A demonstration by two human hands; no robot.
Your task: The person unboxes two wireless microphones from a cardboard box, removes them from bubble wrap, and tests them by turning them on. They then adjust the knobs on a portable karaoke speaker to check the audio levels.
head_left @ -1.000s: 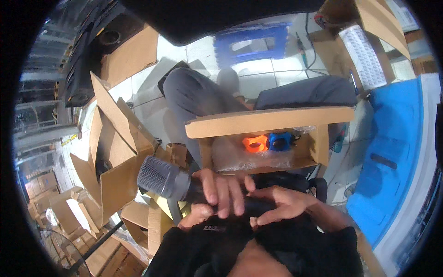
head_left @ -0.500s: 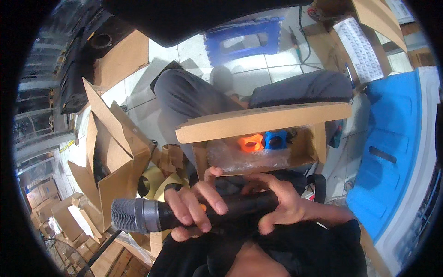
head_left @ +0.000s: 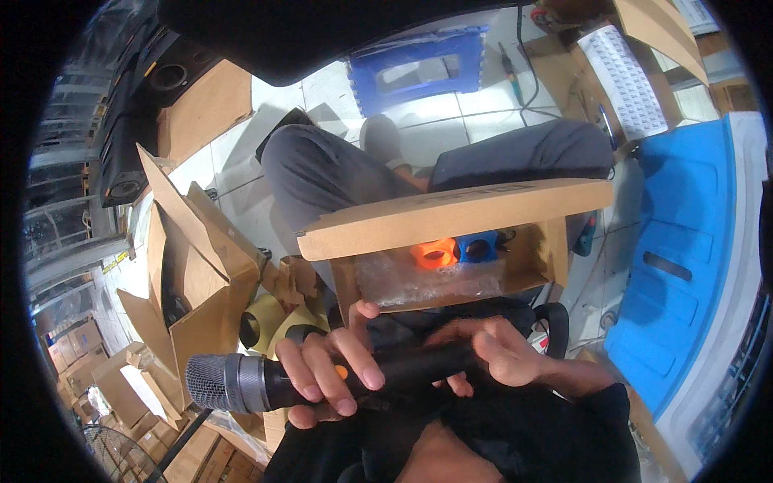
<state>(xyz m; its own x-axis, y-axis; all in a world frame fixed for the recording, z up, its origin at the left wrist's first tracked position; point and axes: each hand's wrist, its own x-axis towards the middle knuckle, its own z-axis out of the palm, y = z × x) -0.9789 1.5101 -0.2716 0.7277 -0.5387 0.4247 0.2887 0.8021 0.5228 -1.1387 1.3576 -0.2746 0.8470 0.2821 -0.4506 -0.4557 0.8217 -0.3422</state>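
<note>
- Microphone (head_left: pixel 286 385): held across the front of the person's torso, below the open box; mesh head to the left, slightly lower than its tail.
- Left hand (head_left: pixel 330 366): grasping the microphone's body just behind the head; several fingers lie over the top, one fingertip stands raised clear of it.
- Orange button (head_left: pixel 341 373): visible on the body, between the left fingers.
- Right hand (head_left: pixel 506 354): curled around the microphone's tail end, which it largely hides.
- Open box (head_left: pixel 475 208): beyond the hands, in front of the grey-trousered legs (head_left: pixel 318 169). It contains an orange ring (head_left: pixel 420 256) and a blue ring (head_left: pixel 492 250), side by side, with clear wrap (head_left: pixel 427 283) nearer the person.
- Blue panel (head_left: pixel 644 314): slotted, at right.
- Carton (head_left: pixel 208 324): flaps raised, at left.
</note>
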